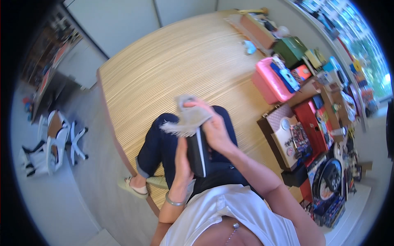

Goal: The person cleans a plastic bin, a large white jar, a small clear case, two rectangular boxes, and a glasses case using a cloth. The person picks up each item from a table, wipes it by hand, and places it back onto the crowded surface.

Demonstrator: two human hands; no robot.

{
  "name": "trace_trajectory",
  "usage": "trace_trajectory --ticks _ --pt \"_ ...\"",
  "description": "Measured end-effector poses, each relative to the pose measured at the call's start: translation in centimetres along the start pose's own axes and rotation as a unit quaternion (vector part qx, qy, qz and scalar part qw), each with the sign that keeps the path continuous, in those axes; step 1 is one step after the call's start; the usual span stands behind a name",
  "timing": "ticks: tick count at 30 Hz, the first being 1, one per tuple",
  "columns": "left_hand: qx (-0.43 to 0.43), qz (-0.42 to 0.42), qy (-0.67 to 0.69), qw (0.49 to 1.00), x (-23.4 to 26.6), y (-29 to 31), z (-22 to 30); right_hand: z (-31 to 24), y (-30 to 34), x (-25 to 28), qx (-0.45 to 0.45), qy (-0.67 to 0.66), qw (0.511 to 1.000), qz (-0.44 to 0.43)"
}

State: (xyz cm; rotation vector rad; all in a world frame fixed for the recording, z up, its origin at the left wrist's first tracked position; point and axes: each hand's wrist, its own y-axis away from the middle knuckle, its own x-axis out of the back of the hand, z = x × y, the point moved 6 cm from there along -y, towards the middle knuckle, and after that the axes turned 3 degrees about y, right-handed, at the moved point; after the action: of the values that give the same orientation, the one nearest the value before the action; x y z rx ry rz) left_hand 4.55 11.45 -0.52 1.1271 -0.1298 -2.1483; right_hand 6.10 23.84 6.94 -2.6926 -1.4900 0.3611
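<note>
Above my lap, my left hand (183, 161) grips a black oblong object (196, 155) with a pale strip along its edge. Its exact kind cannot be made out. My right hand (214, 130) is closed on a grey cloth (192, 117) with a white fringe, pressed over the far end of the black object. The fringe hangs off to the left, and the cloth hides that end. Some blur covers the right fingers. Beneath both hands are my legs in dark blue trousers (164, 135).
I sit on a bed-like platform with a slatted mat (172, 69). To the right stand a pink bin (266, 80), a green box (291, 51), a red case (310, 123) and a round black tray (328, 178). A white chair (57, 137) is on the floor at left.
</note>
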Motion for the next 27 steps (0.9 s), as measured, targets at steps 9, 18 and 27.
trace_trajectory --ticks 9,18,27 --pt "-0.308 0.153 -0.235 0.909 4.4 -1.9 4.9 6.1 8.6 -2.3 0.008 -0.001 1.000 0.021" --pt "-0.304 0.062 -0.380 0.871 -4.7 0.6 3.2 5.2 7.3 0.9 -0.086 -0.159 0.978 0.100" --pt "-0.462 0.025 -0.553 0.693 -7.6 -1.4 2.5 7.4 10.0 1.0 -0.347 -0.397 0.833 0.166"
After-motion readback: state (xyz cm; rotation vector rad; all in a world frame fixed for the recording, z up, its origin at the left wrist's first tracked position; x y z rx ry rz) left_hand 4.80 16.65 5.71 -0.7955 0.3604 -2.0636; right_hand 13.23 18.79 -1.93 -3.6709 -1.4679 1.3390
